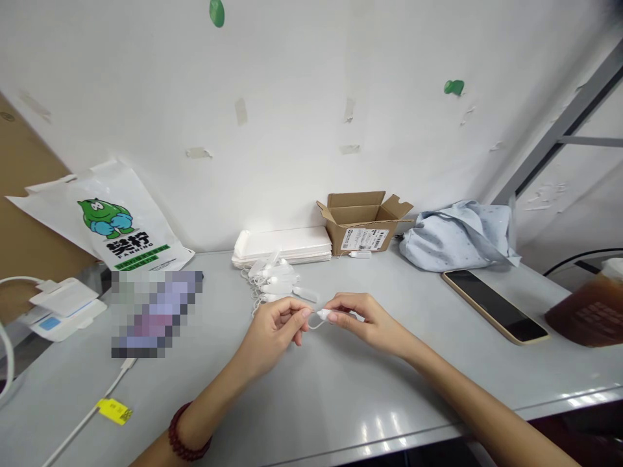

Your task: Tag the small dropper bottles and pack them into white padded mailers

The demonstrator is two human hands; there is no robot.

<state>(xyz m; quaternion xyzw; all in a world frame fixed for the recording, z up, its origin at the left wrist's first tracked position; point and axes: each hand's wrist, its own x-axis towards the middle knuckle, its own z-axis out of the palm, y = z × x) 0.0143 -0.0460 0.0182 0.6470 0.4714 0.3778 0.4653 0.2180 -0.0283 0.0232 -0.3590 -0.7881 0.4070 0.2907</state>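
Observation:
My left hand (pixel 276 332) and my right hand (pixel 366 319) meet above the middle of the grey table. Between my right thumb and fingers is a small white tag (pixel 323 314), mostly covered by the fingertips. A thin white cord (pixel 317 326) loops from it, and my left thumb and forefinger pinch the cord's end. Just behind my left hand lies a heap of similar white tags (pixel 278 280) with cord loops. One loose tag (pixel 306 295) sticks out of the heap to the right.
A stack of white envelope-like sheets (pixel 287 243) and an open cardboard box (pixel 363 220) stand against the wall. A blue cloth bag (pixel 452 237), a phone (pixel 494 305) and a brown drink (pixel 591 308) are at right. At left are a blurred-out device (pixel 160 314), a cable (pixel 80 428) and a white bag (pixel 146 227).

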